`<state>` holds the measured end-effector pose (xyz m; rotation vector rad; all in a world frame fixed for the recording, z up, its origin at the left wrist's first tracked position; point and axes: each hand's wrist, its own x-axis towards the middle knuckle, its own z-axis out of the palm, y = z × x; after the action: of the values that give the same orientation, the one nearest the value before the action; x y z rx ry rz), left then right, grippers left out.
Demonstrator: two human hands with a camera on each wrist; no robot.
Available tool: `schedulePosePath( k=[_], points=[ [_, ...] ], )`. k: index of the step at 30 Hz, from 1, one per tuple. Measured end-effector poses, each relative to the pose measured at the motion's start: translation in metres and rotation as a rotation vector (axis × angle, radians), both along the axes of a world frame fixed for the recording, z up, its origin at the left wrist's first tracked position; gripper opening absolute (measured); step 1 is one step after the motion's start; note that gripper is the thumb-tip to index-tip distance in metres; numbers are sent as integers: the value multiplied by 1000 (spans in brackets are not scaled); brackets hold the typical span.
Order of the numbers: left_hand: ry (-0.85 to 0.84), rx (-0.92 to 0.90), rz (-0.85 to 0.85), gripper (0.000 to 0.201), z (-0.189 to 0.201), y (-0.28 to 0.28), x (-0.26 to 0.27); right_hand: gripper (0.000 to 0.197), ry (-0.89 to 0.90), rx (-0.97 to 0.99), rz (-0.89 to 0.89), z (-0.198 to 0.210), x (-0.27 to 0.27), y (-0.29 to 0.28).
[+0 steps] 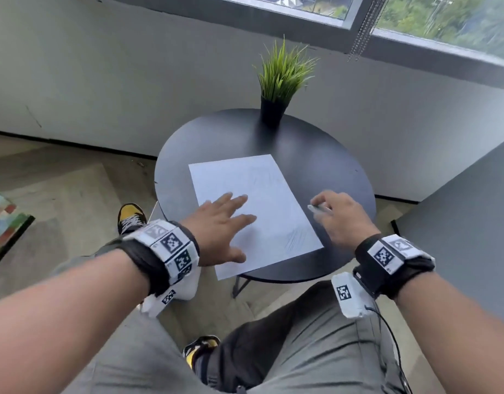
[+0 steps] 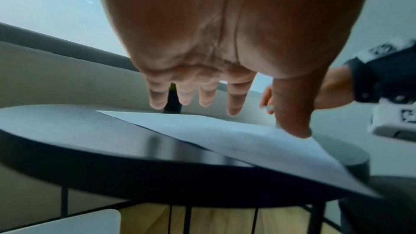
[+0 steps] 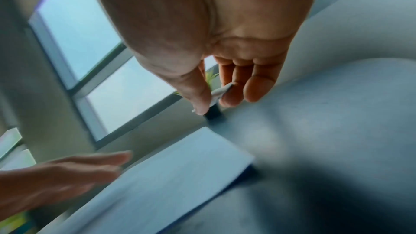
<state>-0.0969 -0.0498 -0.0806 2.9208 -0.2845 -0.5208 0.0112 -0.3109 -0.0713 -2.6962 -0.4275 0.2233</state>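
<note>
Head view: white paper sheet (image 1: 262,200) lay flat in the centre of the frame on the round dark table (image 1: 330,166), skewed, with its near corner hanging past the table edge at lower centre. Faint scribble marks showed near the sheet's lower right corner.

Left hand (image 1: 219,226) was over the sheet's lower left part, palm down. Its fingers (image 2: 234,102) were straight and spread apart, gripping nothing. In the left wrist view the thumb tip met the paper near its close edge; the other fingertips looked just above the sheet, contact can't be confirmed.

Right hand (image 1: 341,220) was right of centre, just beside the sheet's right edge and over bare table. Its thumb and fingers were curled in and pinching a light-coloured pen (image 1: 316,208). The pen was blurred and which end pointed down can't be told. The right wrist view showed the pen held clear of the table, not touching the paper.

Potted grass plant (image 1: 282,78) in a black pot stood at the table's far edge, upper centre, well apart from both hands.
</note>
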Motion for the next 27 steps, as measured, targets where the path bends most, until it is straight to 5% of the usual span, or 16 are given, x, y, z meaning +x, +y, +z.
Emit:
schedulePosePath(
  k=[5,10,17,22,27],
  points=[
    [60,123,-75,122,-17,9,32,21,8,-83,374,7,-49,54],
    [67,177,-129,126,-25,12,33,16,-12,-257,697,-8,-59,69],
    [70,235,-120,127,-20,7,40,19,-36,-402,390,-5,0,53],
    [101,262,-116,130,-17,4,42,13,32,-334,722,-16,-47,67],
    [127,276,-98,130,-10,-1,42,19,-7,-423,404,-10,5,54]
  ],
)
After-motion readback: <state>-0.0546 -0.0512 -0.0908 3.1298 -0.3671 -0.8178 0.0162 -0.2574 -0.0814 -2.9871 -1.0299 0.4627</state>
